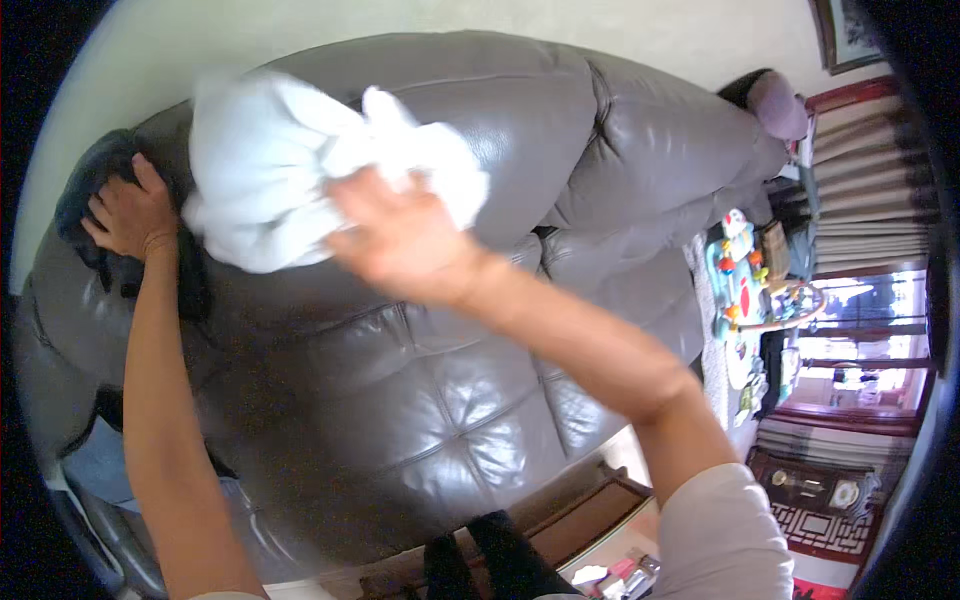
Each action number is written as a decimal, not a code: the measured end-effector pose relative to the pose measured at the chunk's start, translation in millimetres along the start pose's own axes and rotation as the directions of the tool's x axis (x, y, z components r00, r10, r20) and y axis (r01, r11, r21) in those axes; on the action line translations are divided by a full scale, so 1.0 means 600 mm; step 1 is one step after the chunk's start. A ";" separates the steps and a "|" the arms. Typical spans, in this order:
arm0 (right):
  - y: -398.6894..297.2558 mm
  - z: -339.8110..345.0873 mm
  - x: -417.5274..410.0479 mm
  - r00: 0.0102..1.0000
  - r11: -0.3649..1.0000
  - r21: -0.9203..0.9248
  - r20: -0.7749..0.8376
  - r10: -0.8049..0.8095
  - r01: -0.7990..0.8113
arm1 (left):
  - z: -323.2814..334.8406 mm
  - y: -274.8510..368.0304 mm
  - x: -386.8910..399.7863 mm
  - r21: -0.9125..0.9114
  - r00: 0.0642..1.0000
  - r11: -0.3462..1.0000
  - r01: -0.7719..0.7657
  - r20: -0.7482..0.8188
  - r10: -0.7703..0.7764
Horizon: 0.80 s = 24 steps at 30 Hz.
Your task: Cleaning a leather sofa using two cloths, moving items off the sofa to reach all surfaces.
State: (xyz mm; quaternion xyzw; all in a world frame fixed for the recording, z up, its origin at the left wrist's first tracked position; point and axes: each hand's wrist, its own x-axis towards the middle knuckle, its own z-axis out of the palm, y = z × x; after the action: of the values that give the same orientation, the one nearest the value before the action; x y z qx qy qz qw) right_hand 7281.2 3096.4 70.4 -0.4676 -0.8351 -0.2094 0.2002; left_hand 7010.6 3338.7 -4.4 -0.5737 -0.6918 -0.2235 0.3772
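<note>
A white cloth [262, 165], bunched and partly blurred, is in my right hand [409, 232] above the backrest of a grey-brown leather sofa [465, 367]. Its fingers press into the folds, and the fingertips are blurred. My left hand [131, 210] rests with spread fingers on a dark cloth item [97, 169] at the sofa's left end. Whether those fingers grip the dark fabric is not clear. Stitched, shiny seat cushions lie below both hands.
A low wooden table [592, 517] with small items stands near my legs. On the right are a baby play gym [742, 300] with toys, curtains [862, 180] and a dark wooden cabinet [817, 495]. Blue-grey fabric [101, 465] lies at lower left.
</note>
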 end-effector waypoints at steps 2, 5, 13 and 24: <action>0.100 -0.038 -0.075 0.992 0.983 -0.137 -0.011 0.123 -0.124 | 0.008 -0.009 0.003 0.060 1.000 0.998 -0.030 -0.006 0.031; 0.208 -0.062 -0.159 0.529 0.534 -0.015 -0.170 0.832 -0.845 | 0.024 -0.017 0.009 0.052 0.999 0.998 -0.043 -0.025 0.045; -0.175 0.158 -0.180 0.614 0.452 0.489 0.243 0.751 -0.746 | 0.049 -0.040 0.028 0.195 0.997 0.980 -0.036 0.073 0.022; 0.050 0.045 -0.254 0.086 0.171 0.721 -0.153 0.984 -0.672 | 0.066 -0.050 0.027 0.110 0.997 0.992 -0.055 -0.053 0.061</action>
State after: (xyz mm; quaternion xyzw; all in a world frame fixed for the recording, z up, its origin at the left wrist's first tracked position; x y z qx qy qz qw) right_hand 7376.9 3018.9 -27.7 -0.7065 -0.2893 0.0284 0.6453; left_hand 6970.5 3371.2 -12.7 -0.5657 -0.6750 -0.1905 0.4336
